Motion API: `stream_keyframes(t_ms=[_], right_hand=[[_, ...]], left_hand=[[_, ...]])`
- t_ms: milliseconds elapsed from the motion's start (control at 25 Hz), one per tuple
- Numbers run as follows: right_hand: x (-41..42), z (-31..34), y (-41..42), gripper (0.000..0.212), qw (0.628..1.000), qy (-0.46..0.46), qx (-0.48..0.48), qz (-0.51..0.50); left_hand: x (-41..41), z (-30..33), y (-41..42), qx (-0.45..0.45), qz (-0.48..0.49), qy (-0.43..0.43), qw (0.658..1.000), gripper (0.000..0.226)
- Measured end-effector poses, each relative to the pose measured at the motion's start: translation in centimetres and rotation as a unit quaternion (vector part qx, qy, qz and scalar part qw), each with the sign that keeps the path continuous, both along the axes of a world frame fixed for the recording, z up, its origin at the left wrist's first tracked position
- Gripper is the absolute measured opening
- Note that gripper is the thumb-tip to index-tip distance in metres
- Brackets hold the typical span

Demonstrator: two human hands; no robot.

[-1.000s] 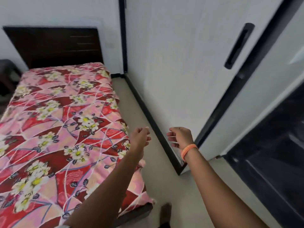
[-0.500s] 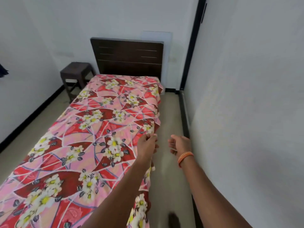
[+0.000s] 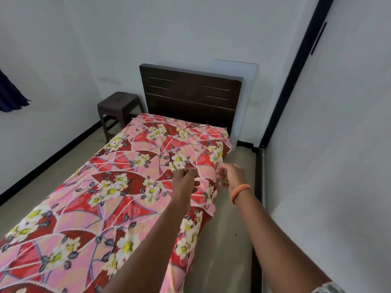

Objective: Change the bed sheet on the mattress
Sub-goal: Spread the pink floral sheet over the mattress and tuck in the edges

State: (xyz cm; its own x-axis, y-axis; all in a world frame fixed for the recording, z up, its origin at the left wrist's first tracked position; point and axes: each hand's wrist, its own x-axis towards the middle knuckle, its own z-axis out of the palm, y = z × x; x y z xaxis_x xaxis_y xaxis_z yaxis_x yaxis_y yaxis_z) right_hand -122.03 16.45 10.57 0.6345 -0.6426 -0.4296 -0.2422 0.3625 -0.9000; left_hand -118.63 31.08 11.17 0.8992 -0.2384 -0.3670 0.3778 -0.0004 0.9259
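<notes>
Now both hands, left hand (image 3: 184,180) and right hand (image 3: 231,174), pinching bed sheet (image 3: 118,187) edge.

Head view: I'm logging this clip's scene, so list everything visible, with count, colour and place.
bed sheet: one, red and pink with white flowers, spread over the mattress, right edge lifted.
headboard: one, dark brown, against the far wall.
stool: one, dark brown, left of the headboard.
white panel: one, behind the headboard's right side.
blue cloth: one, at the left edge, mostly cut off.
floor: beige, right of the bed.
wristband: one, orange, right wrist.
left hand: pinches the sheet's right edge.
right hand: pinches the same edge, further right.
</notes>
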Motion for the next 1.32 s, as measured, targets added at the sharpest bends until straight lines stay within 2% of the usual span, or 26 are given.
stream_keyframes(t_ms=[120, 280, 480, 680, 840, 960, 1080, 1160, 1240, 1280, 1320], right_hand=[[7.4, -1.1, -6.9, 0.01, 1.0, 0.009, -0.007, 0.025], [17.5, -4.5, -16.5, 0.008, 0.998, 0.052, -0.031, 0.033], [31.8, -6.8, -28.2, 0.008, 0.993, 0.102, -0.026, 0.062], [43.9, -10.7, -39.4, 0.009, 0.98, 0.151, -0.069, 0.111], [54.5, -19.5, -49.7, 0.017, 0.94, 0.238, -0.14, 0.2], [61.5, -27.7, -56.2, 0.017, 0.883, 0.311, -0.184, 0.299], [68.1, -35.9, -61.1, 0.014, 0.829, 0.339, -0.189, 0.402], [71.8, -38.2, -61.8, 0.036, 0.806, 0.323, -0.214, 0.448], [74.4, -40.3, -62.0, 0.061, 0.79, 0.321, -0.206, 0.48], [75.6, -41.9, -62.2, 0.068, 0.771, 0.333, -0.196, 0.507], [76.7, -43.2, -62.3, 0.063, 0.746, 0.333, -0.187, 0.546]], left_hand=[[8.2, -1.9, -6.6, -0.006, 0.01, 0.016, 1.0, 0.02], [19.6, -5.8, -14.6, -0.007, 0.044, 0.034, 0.998, 0.008], [33.7, -8.2, -26.0, 0.035, 0.008, 0.059, 0.998, 0.01], [44.6, -10.8, -36.3, 0.103, -0.013, 0.057, 0.993, 0.011], [53.5, -18.2, -43.8, 0.166, 0.043, 0.102, 0.98, 0.005], [58.3, -23.2, -48.6, 0.242, 0.051, 0.146, 0.958, 0.029], [63.2, -28.9, -54.1, 0.304, -0.013, 0.182, 0.935, 0.045], [66.3, -33.1, -57.4, 0.338, -0.057, 0.163, 0.925, 0.054], [68.8, -36.2, -60.0, 0.391, -0.074, 0.156, 0.904, 0.048], [70.1, -37.9, -61.0, 0.427, -0.063, 0.14, 0.891, 0.042], [71.0, -39.5, -61.9, 0.467, -0.048, 0.116, 0.875, 0.038]])
